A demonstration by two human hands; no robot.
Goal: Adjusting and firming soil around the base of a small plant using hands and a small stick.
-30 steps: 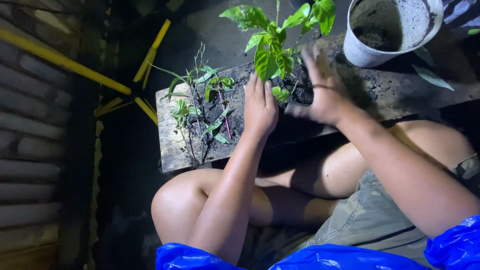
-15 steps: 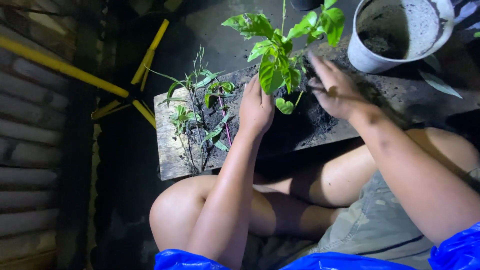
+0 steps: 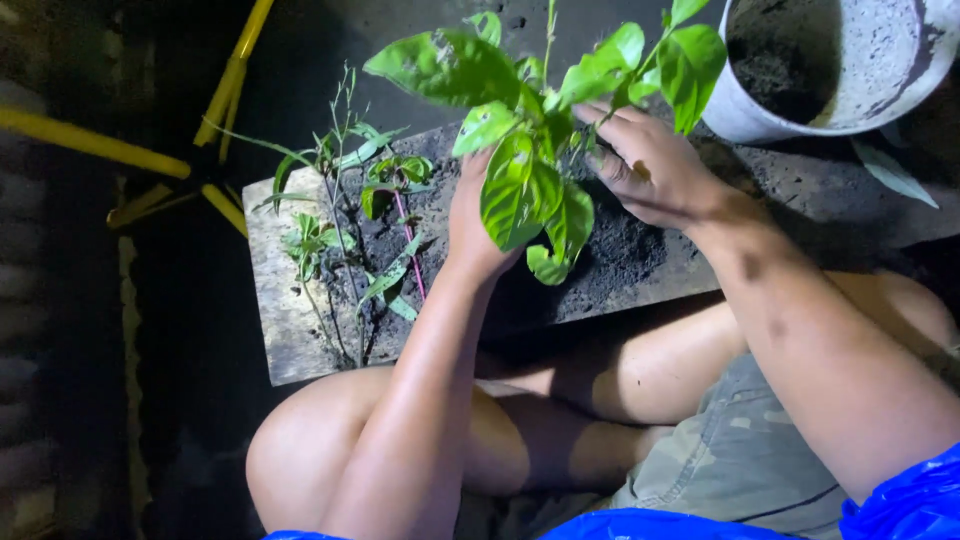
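A leafy green seedling (image 3: 520,190) stands over a mound of dark soil (image 3: 620,250) on a grey slab (image 3: 285,310). My left hand (image 3: 472,225) reaches under its leaves and is closed around the lower stem; the big leaves hide the fingers. On the plant's right side my right hand (image 3: 655,170) curls its fingers around the stem area beneath the upper leaves. Both wrists carry smears of soil.
Smaller weedy seedlings (image 3: 345,220), one with a pink stem, lie on the slab's left part. A white bucket (image 3: 740,115) with soil inside stands at the top right. Yellow bars (image 3: 215,110) cross the dark ground at left. My bent knees sit just below the slab.
The view has drawn closer and the seedling now stands higher in the frame. My right hand has closed in from the soil onto the stem. My left hand stays at the plant's base.
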